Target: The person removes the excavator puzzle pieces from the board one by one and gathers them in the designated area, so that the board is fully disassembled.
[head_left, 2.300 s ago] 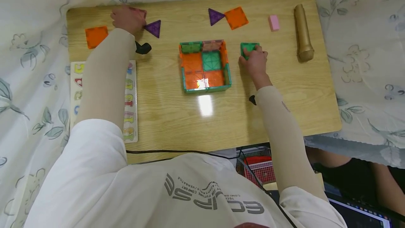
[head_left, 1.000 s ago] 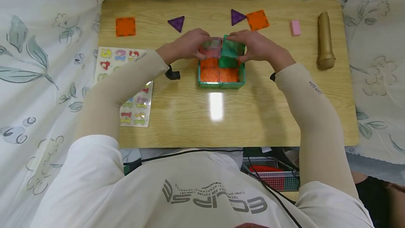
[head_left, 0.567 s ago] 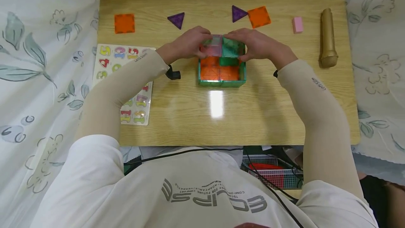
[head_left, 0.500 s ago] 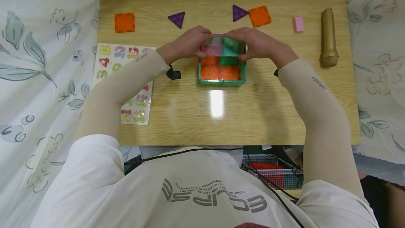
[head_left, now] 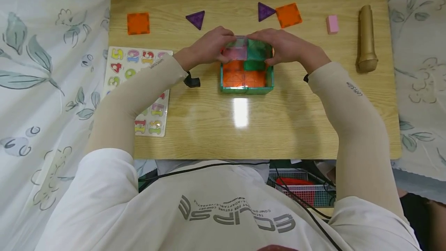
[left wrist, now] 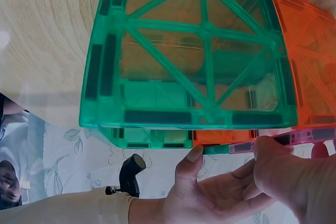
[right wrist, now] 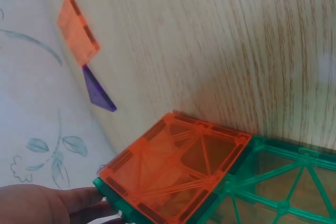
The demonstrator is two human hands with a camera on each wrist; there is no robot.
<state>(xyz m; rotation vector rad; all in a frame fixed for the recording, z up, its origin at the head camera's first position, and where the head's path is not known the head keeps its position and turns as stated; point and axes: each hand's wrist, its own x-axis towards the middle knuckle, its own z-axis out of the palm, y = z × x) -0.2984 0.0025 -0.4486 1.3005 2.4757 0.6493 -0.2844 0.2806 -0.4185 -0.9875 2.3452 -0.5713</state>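
Observation:
An open-topped box of see-through green, orange and pink magnetic tiles stands mid-table. Over its back half, my left hand pinches a pink square magnetic tile between thumb and fingers. Beside it my right hand grips a green square magnetic tile at its outer edge. The two tiles lie edge to edge, roughly level with the box's top. From the left wrist view, the left thumb and fingers hold the pink tile's edge. In the right wrist view the right fingers touch green beside an orange wall.
Along the back lie an orange square tile, a purple triangle, another purple triangle touching an orange square, a pink block and a gold-coloured cylinder. A number puzzle board lies partly under the left arm.
Both hands have brought their tiles, pink from the back left and green from the right, over the box's back half. During the last half second hands and tiles have barely moved.

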